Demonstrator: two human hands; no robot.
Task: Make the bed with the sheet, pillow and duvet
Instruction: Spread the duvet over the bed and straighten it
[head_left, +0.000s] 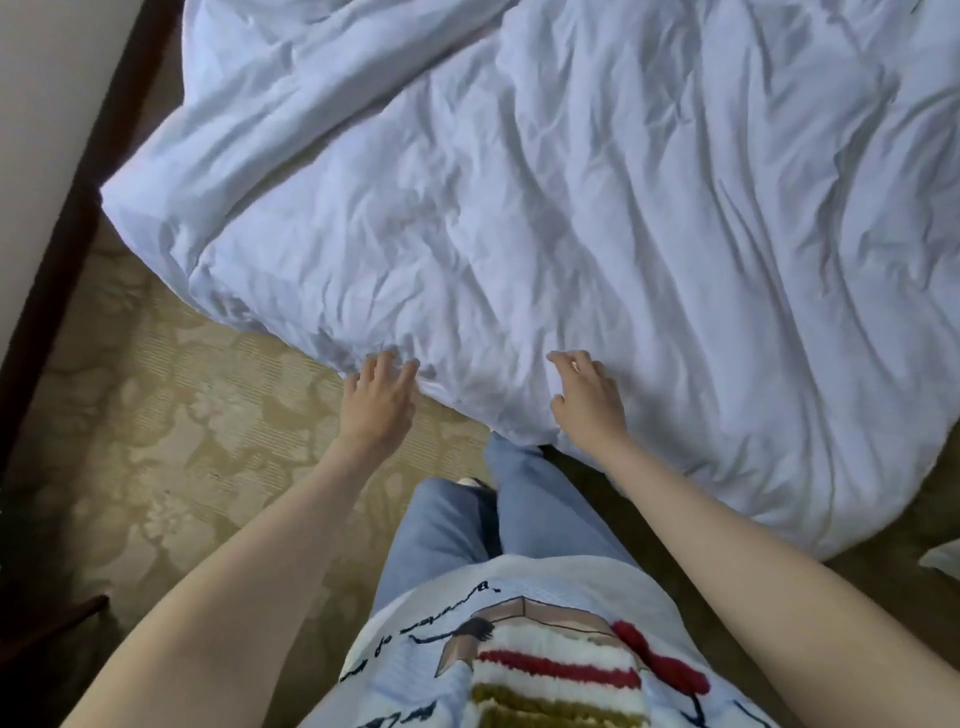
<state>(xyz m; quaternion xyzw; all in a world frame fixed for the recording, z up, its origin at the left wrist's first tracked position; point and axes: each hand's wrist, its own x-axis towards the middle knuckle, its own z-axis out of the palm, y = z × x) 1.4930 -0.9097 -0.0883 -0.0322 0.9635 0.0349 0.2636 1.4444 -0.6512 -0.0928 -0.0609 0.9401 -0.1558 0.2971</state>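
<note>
I stand at the edge of the bed and look down at my two hands. The white duvet (571, 208) covers almost all of the bed in front of me. It is very wrinkled, with long folds that run across it, and its near edge hangs over the side of the bed toward my legs. At the left its corner is bunched and hangs down over the carpet.

My left hand (379, 400) is at the near edge of the duvet. The fingers are spread and only a little bent, and their tips touch the cloth just where the edge folds down. They do not close around anything; the hand is wide and holds nothing.

My right hand (589, 397) lies on top of the duvet, a little further in from the edge than the left one. Its fingers are bent loosely and the tips rest on the cloth. I cannot see any fold pinched between the fingers and the thumb, so this hand is also loose and holds nothing. The two hands are near each other but apart, with a strip of duvet between them.

Under my arms I see my blue jeans (467, 525) and a light top with a picture knitted on it. The floor is a yellow-green patterned carpet (156, 441). At the far left a dark wooden baseboard (78, 218) runs along a pale wall.

I cannot see the pillow or the sheet from here.
</note>
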